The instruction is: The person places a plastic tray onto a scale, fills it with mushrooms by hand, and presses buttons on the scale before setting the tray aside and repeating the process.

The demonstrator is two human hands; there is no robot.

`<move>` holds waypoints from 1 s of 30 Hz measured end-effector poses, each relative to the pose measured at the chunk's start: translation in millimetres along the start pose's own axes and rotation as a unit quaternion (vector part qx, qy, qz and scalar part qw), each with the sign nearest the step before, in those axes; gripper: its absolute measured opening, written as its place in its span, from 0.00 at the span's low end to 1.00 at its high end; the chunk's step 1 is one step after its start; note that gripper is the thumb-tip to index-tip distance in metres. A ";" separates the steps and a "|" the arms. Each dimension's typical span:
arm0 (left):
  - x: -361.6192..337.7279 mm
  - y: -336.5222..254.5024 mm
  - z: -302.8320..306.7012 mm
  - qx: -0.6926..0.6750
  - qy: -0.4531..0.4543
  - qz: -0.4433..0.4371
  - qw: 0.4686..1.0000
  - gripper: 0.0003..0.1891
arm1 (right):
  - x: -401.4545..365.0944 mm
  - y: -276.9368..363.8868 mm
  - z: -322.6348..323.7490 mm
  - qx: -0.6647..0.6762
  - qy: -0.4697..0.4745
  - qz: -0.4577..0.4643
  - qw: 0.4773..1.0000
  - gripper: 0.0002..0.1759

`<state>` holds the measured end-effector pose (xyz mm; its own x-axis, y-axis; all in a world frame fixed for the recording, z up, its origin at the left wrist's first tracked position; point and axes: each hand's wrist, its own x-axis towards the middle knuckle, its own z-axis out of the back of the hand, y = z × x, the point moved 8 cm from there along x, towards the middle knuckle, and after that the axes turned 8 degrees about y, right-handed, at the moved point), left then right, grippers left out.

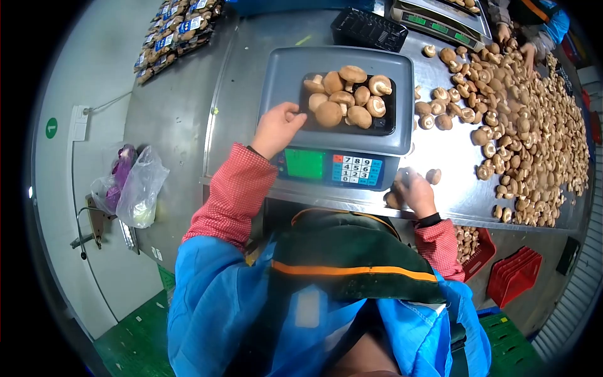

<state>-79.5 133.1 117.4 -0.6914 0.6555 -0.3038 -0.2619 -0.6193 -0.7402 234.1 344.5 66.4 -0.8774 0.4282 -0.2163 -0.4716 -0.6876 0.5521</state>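
Left hand (278, 130) half-curled by the tray (389, 119), upper centre; right hand (414, 191) curled over a mushroom (394, 200), right of centre — can't tell if either grips. Nudged, that mushroom could roll off the table (455, 204).

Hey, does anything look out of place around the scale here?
Only slightly: one mushroom lies just beyond the right hand, near the front edge of the table, apart from the big heap. Nothing looks plainly damaged.
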 end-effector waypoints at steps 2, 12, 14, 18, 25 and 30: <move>2.7 -6.5 -4.7 0.010 0.005 0.002 1.000 0.20 | -3.4 -5.3 -3.7 0.071 -0.015 -0.010 0.997 0.18; 0.9 -14.5 -11.6 -0.021 0.016 0.020 0.999 0.11 | 40.4 71.1 104.5 0.215 -0.119 0.112 0.963 0.23; 1.1 -12.4 -11.7 -0.029 0.011 0.025 0.999 0.11 | 59.9 106.2 101.5 0.151 -0.127 0.171 0.965 0.27; 0.1 -16.5 -10.5 -0.049 -0.013 0.021 0.998 0.11 | 77.1 128.3 87.0 -0.050 -0.129 0.164 0.977 0.28; -1.7 -16.2 -12.8 -0.143 -0.013 0.020 0.989 0.16 | 72.8 113.3 89.5 0.035 -0.138 0.163 0.976 0.27; 3.4 -19.1 -19.9 -0.275 0.009 -0.014 0.961 0.21 | 80.2 120.5 83.8 0.034 -0.108 0.166 0.980 0.22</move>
<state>-63.5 155.7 118.5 -0.6767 0.6789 -0.2849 0.1185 -0.2814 -0.9522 114.3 345.1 183.1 -0.9390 0.3067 0.1554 -0.1500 -0.7722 0.6174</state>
